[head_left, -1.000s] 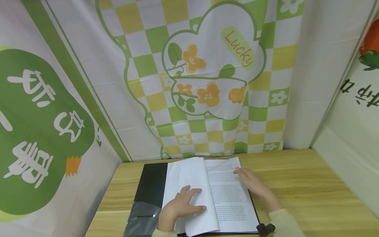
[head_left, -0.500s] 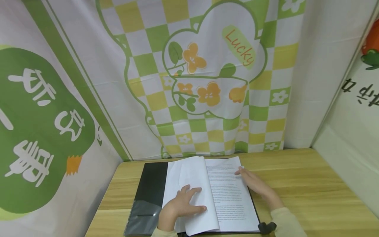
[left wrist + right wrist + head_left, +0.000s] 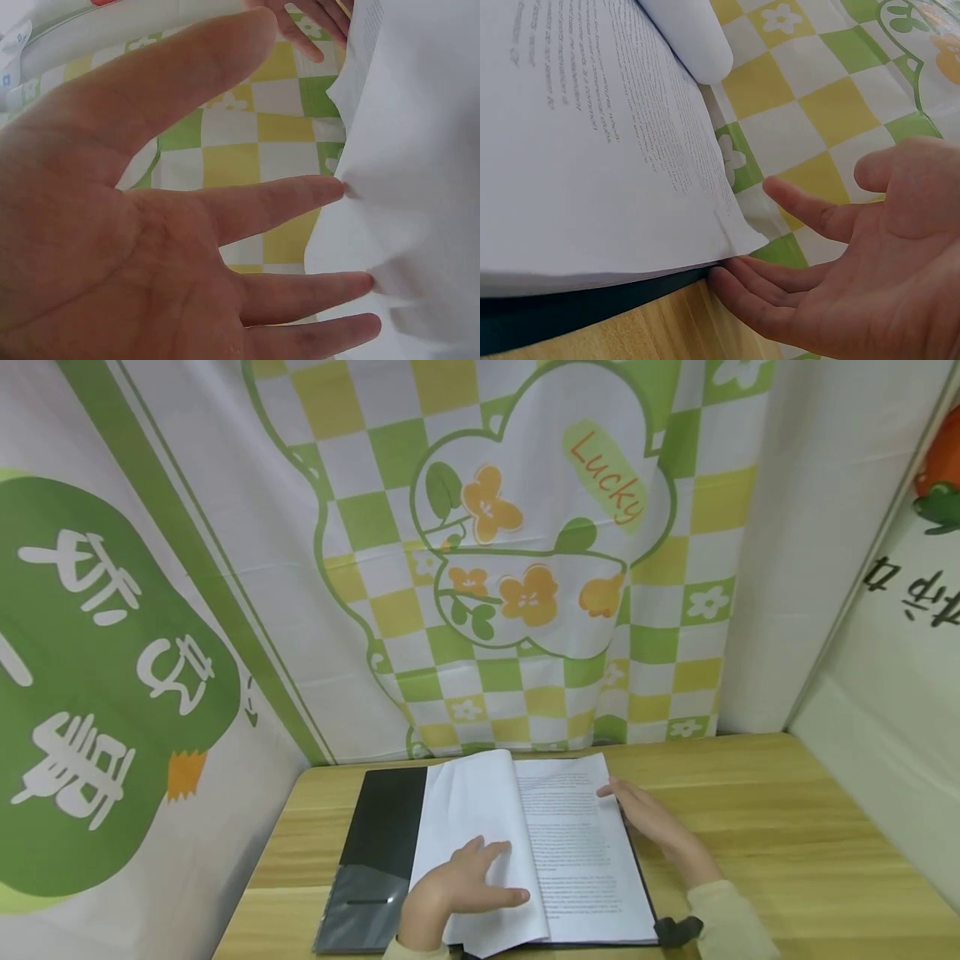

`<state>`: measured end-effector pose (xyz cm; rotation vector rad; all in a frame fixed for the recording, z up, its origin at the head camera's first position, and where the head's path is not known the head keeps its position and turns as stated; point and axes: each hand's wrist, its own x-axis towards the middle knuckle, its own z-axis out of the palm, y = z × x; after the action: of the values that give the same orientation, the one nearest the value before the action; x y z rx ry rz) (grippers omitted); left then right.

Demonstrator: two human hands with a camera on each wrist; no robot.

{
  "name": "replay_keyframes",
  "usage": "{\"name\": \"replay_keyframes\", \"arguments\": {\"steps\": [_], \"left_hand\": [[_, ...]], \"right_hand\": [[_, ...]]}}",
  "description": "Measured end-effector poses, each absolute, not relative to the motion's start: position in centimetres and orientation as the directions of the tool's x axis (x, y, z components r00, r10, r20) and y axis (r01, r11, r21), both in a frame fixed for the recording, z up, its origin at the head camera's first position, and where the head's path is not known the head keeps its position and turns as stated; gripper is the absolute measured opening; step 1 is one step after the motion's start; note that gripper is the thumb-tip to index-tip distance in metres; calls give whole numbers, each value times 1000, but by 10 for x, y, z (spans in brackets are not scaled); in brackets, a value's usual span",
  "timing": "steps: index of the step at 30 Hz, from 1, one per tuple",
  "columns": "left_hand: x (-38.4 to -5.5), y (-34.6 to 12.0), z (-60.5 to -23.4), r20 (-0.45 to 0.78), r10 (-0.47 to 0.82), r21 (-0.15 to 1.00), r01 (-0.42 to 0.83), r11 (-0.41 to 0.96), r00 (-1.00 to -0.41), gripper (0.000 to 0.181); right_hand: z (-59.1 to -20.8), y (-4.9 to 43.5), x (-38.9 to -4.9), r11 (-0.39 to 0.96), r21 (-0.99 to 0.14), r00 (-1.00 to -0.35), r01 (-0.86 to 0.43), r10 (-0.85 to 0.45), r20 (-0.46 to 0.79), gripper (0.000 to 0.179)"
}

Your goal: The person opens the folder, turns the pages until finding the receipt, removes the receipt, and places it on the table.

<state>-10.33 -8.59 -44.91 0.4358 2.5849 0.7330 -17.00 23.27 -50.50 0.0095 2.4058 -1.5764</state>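
A black folder holding a stack of printed pages [image 3: 570,860] lies spread on the table in the head view. White blank-looking sheets [image 3: 472,793] are turned over to its left side, bowed up along the middle. My left hand [image 3: 463,889] is on these sheets; in the left wrist view its fingers are straight and spread, fingertips [image 3: 360,282] against the paper, thumb held away. My right hand [image 3: 660,827] is at the upper right edge of the stack. In the right wrist view, its lower fingers [image 3: 757,300] meet the page corner, while index finger and thumb stand apart from it.
The black inside cover [image 3: 386,814] with a clear pocket [image 3: 363,902] shows at left. Wooden table [image 3: 787,827] extends to the right. A checkered cloth [image 3: 510,693] hangs behind the table's back edge, with printed walls either side.
My right hand has shifted slightly right, its fingertips drawing back from the printed text toward the page edge. My left thumb has moved slightly right; the sheets stay turned over.
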Motion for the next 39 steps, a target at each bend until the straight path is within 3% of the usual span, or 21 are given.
{"name": "replay_keyframes", "arguments": {"steps": [18,39], "left_hand": [[-100,-81,-443,-278,385,549,184,816,-880,80],[-101,-80,-447,-271,385,548,187,815,-882,77]], "right_hand": [[-504,234,-170,388,-910,-973,149,-108,-206,61],[-503,233,-171,334,-924,-964,186,-120,-237,70]]}}
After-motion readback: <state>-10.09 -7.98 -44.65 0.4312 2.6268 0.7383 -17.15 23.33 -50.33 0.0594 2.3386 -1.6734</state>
